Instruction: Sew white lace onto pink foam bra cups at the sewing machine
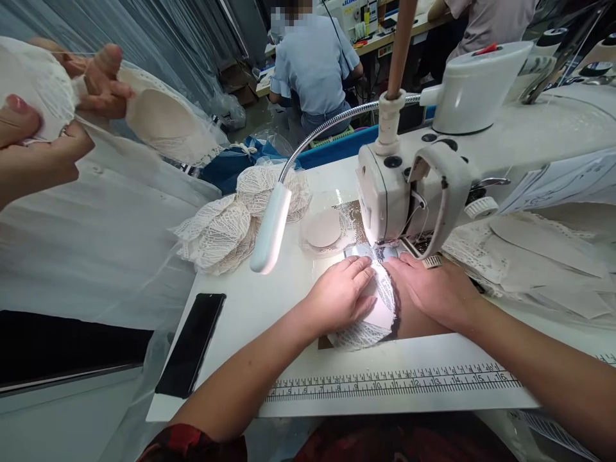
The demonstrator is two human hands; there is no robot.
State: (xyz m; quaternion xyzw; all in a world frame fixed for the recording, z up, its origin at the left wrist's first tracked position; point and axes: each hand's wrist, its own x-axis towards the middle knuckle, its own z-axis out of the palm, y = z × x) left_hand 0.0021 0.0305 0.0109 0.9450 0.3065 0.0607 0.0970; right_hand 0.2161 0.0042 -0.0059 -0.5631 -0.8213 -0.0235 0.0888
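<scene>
Your flat left hand (342, 294) pressed an oval white lace piece (384, 313), apparently mid-seam; your open right hand (440, 292) lay alongside; how much remained was unclear.

White table (240, 314) — phone (191, 344), lace pieces (219, 234).

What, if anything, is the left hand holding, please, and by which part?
The left hand holds the lace piece down from above, thumb and fingers on its upper part, nearest the sewing machine.
</scene>
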